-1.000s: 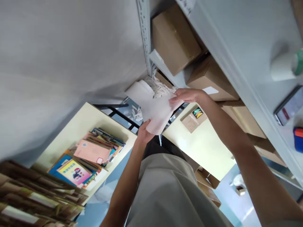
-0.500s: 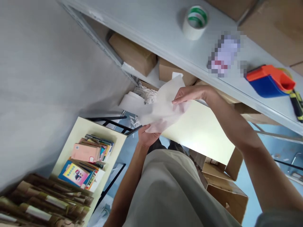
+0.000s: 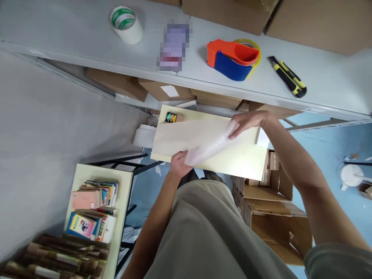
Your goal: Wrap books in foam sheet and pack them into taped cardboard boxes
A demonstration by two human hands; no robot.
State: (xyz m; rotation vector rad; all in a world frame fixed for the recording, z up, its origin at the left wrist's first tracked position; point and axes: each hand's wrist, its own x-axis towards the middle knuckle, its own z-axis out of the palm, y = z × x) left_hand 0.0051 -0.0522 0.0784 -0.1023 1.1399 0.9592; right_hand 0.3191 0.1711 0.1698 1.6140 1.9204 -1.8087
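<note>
A translucent white sheet of thin wrapping material (image 3: 207, 143) stretches between my two hands, over a pale yellow table (image 3: 247, 162). Whether it is foam or plastic film I cannot tell. My left hand (image 3: 180, 164) pinches its near edge at the front of the table. Higher and to the right, my right hand (image 3: 248, 123) is closed on the sheet's far corner, thumb pointing down. Beyond the sheet, at the table's far left, lies a small brown item with green and yellow shapes on black (image 3: 174, 117), partly covered by the sheet.
Above the table runs a grey shelf (image 3: 87, 42) with a tape roll (image 3: 128, 25), a blurred phone (image 3: 174, 46), an orange-blue tape dispenser (image 3: 232, 60) and a utility knife (image 3: 287, 76). Books (image 3: 87, 223) stand on a side table at left. Open cardboard boxes (image 3: 279, 228) are at lower right.
My view has turned to the right, showing more of the table and the knife. The sheet, crumpled and raised before, is now lower and spread flatter, still in both hands.
</note>
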